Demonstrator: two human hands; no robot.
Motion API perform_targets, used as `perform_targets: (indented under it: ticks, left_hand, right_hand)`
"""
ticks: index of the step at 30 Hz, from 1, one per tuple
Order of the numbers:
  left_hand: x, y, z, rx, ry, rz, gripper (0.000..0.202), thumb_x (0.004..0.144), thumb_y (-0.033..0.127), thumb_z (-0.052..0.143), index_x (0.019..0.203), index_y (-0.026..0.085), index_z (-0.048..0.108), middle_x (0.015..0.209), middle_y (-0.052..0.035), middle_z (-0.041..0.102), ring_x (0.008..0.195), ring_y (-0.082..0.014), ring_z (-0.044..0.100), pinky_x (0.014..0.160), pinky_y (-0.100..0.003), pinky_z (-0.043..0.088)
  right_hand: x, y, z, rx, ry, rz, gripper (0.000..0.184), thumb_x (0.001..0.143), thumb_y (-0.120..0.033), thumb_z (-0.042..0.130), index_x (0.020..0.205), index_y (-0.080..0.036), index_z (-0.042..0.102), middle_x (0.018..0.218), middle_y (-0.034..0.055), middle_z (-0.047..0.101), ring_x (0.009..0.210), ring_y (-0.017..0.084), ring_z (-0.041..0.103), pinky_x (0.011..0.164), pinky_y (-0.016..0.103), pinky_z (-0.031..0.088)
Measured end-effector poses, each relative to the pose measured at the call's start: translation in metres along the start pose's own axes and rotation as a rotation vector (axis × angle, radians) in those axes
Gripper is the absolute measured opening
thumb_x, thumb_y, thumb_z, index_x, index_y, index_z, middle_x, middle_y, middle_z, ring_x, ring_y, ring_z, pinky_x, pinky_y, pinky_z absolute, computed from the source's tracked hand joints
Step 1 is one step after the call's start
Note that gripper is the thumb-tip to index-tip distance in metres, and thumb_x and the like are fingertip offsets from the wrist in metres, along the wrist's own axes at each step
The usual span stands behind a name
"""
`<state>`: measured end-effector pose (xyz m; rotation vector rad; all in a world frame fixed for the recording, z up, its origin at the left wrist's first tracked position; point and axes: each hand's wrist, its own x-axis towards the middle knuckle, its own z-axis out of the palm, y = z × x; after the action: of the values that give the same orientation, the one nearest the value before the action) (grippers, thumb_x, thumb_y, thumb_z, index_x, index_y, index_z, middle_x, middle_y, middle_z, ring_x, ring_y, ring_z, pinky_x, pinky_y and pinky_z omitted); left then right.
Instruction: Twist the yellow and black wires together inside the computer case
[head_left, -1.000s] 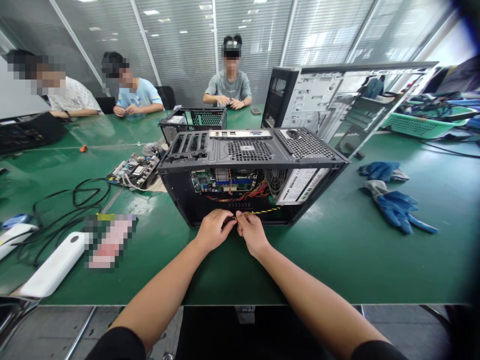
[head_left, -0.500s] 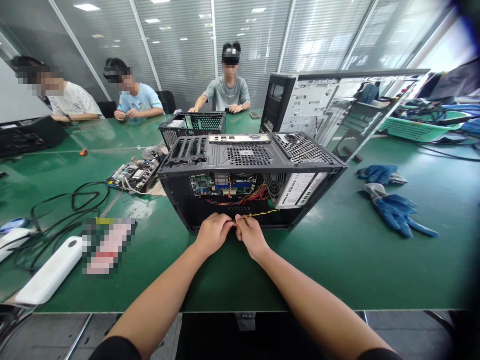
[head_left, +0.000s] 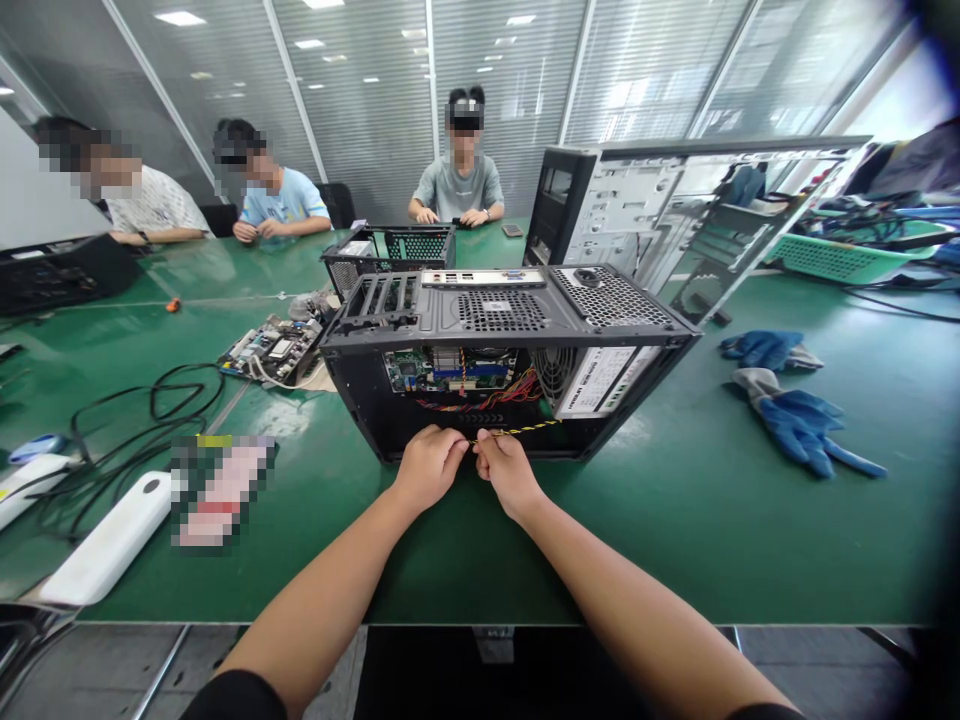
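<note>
A black computer case point(head_left: 450, 338) lies in front of me with its open side facing me. Inside it show a motherboard point(head_left: 450, 372), a bundle of red and other coloured wires point(head_left: 502, 397) and a labelled power supply point(head_left: 600, 385). From the power supply side a twisted yellow-and-black cable point(head_left: 529, 430) runs out to my fingers. My left hand point(head_left: 431, 465) pinches its end, and my right hand point(head_left: 506, 470) is closed on it just to the right. Both hands are at the case's lower front edge. The cable's tip is hidden by my fingers.
Blue work gloves point(head_left: 799, 415) lie at right, before a green basket point(head_left: 855, 258) of cables. A larger open case point(head_left: 630, 200) stands behind. At left are a loose motherboard point(head_left: 274, 350), black cables point(head_left: 154, 400) and a white power strip point(head_left: 112, 540). Several people sit across the table point(head_left: 750, 550).
My right hand has shifted slightly right along the cable, leaving a small gap between my hands. Across the table, a person's arm has drawn in toward the body.
</note>
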<state>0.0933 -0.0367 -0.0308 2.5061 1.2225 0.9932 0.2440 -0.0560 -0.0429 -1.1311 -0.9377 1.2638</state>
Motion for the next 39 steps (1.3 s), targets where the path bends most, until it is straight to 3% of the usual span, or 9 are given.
perform_targets:
  ticks: [7, 14, 25, 32, 39]
  left_hand:
    - [0.0015, 0.0037, -0.0021, -0.099, -0.045, -0.101, 0.027, 0.100, 0.025, 0.046, 0.079, 0.021, 0.063, 0.065, 0.0005, 0.065, 0.067, -0.0167, 0.058, 0.068, -0.030, 0.044]
    - [-0.0008, 0.0022, -0.0012, -0.061, 0.081, 0.021, 0.011, 0.096, 0.027, 0.056, 0.095, 0.021, 0.065, 0.076, -0.0023, 0.066, 0.074, -0.0182, 0.059, 0.069, -0.030, 0.046]
    - [-0.0019, 0.0015, -0.0007, -0.068, 0.086, 0.084, 0.015, 0.090, 0.032, 0.067, 0.097, 0.019, 0.063, 0.078, -0.0027, 0.066, 0.073, -0.0183, 0.059, 0.067, -0.030, 0.048]
    - [-0.0010, 0.0002, 0.0004, -0.036, 0.024, 0.034, 0.014, 0.097, 0.031, 0.058, 0.094, 0.020, 0.066, 0.078, -0.0029, 0.067, 0.074, -0.0189, 0.059, 0.069, -0.031, 0.047]
    - [-0.0003, 0.0002, 0.0009, -0.002, 0.043, 0.028, 0.018, 0.098, 0.029, 0.055, 0.093, 0.020, 0.069, 0.084, -0.0054, 0.064, 0.081, -0.0202, 0.058, 0.075, -0.034, 0.048]
  right_hand:
    - [0.0000, -0.0027, -0.0011, -0.011, -0.024, 0.025, 0.051, 0.078, -0.066, 0.066, 0.061, -0.020, 0.054, 0.042, -0.0059, 0.042, 0.039, 0.009, 0.040, 0.043, 0.026, 0.030]
    - [-0.0008, -0.0082, 0.0007, 0.078, -0.002, 0.111, 0.053, 0.072, -0.068, 0.071, 0.062, -0.018, 0.056, 0.043, -0.0072, 0.040, 0.037, 0.008, 0.037, 0.040, 0.024, 0.025]
    - [-0.0006, -0.0051, -0.0010, 0.040, 0.004, 0.066, 0.051, 0.076, -0.065, 0.069, 0.059, -0.019, 0.054, 0.042, -0.0067, 0.040, 0.037, 0.008, 0.038, 0.042, 0.025, 0.027]
    - [0.0006, -0.0040, -0.0023, -0.023, 0.012, 0.027, 0.048, 0.077, -0.063, 0.067, 0.060, -0.020, 0.054, 0.042, -0.0064, 0.041, 0.038, 0.009, 0.038, 0.043, 0.026, 0.027]
    - [-0.0016, -0.0075, -0.0017, -0.074, -0.002, -0.004, 0.046, 0.081, -0.060, 0.065, 0.060, -0.021, 0.053, 0.045, -0.0062, 0.041, 0.040, 0.010, 0.040, 0.045, 0.027, 0.031]
